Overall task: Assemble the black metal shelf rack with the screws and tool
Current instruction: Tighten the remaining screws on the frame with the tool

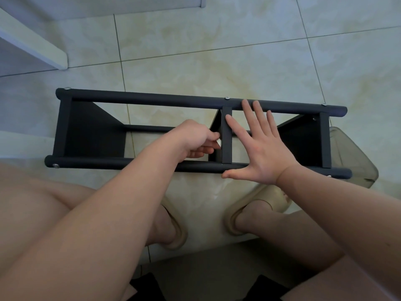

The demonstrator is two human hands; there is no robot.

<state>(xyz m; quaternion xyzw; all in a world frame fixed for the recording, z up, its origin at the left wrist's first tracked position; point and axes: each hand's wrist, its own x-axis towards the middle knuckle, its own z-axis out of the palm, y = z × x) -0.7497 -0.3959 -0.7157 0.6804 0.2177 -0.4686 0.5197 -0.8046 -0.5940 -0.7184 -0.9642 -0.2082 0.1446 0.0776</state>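
From the head view, your black metal shelf rack (93, 131) lies on its side on the tiled floor (195, 51) just in front of your feet. Its two long tubes run left to right, and three flat cross panels join them. Small silver screw heads (227, 97) show along the far tube (152, 100) and at the ends of the near tube (108, 162). Your right hand (262, 153) is spread wide with straight fingers over the rack, just right of the middle crossbar (226, 135). Its fingertips reach the far tube and its thumb lies across the near one. Your left hand (195, 137) reaches between the tubes just left of that crossbar with its fingers curled inward. I cannot tell whether they pinch anything. A translucent grey container (355, 161) stands on the floor at the rack's right end, partly behind it. Your beige slippers (258, 205) sit below the near tube, and a piece of white furniture (32, 40) stands at the upper left.
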